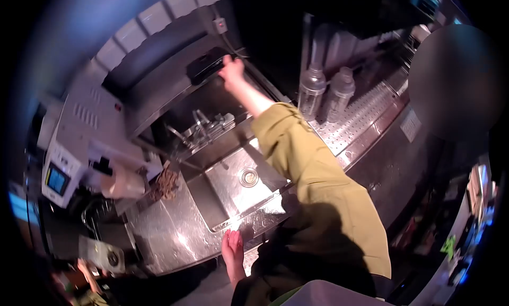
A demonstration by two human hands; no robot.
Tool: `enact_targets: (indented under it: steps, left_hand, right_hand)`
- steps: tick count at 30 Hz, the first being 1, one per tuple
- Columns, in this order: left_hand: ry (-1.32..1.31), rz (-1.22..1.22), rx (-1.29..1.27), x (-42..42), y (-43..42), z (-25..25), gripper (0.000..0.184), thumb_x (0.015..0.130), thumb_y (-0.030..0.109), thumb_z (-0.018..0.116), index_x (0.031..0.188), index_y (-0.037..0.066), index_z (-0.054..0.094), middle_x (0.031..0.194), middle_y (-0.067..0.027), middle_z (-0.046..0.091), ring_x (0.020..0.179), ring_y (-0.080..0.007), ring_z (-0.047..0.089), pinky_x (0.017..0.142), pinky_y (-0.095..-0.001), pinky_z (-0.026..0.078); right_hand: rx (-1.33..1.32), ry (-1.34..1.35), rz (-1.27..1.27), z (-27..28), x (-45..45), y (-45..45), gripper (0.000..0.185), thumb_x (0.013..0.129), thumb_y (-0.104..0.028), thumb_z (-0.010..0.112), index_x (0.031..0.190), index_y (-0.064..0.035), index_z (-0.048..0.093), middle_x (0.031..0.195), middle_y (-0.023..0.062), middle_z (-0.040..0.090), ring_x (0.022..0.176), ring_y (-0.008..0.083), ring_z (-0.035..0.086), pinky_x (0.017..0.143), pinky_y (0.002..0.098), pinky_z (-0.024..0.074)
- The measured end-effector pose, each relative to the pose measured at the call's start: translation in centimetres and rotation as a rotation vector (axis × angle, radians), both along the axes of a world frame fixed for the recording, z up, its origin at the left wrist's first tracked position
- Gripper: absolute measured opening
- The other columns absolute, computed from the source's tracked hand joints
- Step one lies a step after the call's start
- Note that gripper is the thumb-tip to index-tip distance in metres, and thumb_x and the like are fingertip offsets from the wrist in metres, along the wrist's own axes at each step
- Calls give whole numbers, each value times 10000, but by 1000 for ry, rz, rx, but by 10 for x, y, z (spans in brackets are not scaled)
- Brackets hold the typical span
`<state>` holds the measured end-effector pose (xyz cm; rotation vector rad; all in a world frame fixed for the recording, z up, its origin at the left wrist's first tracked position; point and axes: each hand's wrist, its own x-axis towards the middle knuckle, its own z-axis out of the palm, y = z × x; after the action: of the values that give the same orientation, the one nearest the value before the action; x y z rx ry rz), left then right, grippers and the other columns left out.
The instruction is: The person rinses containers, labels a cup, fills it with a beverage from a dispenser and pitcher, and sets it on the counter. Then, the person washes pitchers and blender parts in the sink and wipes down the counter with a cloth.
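My right hand [232, 72] reaches across the sink, its fingers at the near end of a black, box-like object [205, 66]. That object rests on the ledge behind the sink, and its exact kind is too dark to make out. Below the arm lies the steel sink [222, 192], with a round drain [248, 177] in its floor. Down at the counter's front edge is my left hand [232, 247], fingers extended toward the sink rim, with nothing visible in it.
Metal faucet fittings [199, 128] stand behind the basin. Two clear shakers [312, 91] stand on a perforated drainboard [355, 120] at right. Left are a white machine [79, 136] with a screen, a crumpled brown cloth [166, 183], and another person's hand [85, 269] near a clear container [101, 254].
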<state>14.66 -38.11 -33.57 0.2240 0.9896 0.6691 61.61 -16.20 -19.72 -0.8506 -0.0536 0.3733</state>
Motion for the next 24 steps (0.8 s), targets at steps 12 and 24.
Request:
enact_targets:
  steps: [12, 24]
  left_hand:
    - [52, -136, 124, 21, -2, -1, 234, 841, 203, 477, 974, 11, 484, 874, -94, 560, 800, -178, 542, 701, -248, 431]
    - [-42, -56, 156, -63, 27, -20, 222, 846, 169, 472, 1017, 27, 483, 934, -96, 551, 913, -191, 541, 785, -274, 421]
  right_hand:
    - [-957, -762, 403, -21, 48, -64, 387, 805, -387, 534, 623, -46, 540, 517, 35, 533, 487, 118, 564, 435, 236, 421]
    - [-735, -1206, 1136, 108, -204, -60, 281, 826, -258, 534, 865, 19, 562, 661, 45, 556, 575, 93, 546, 497, 211, 443]
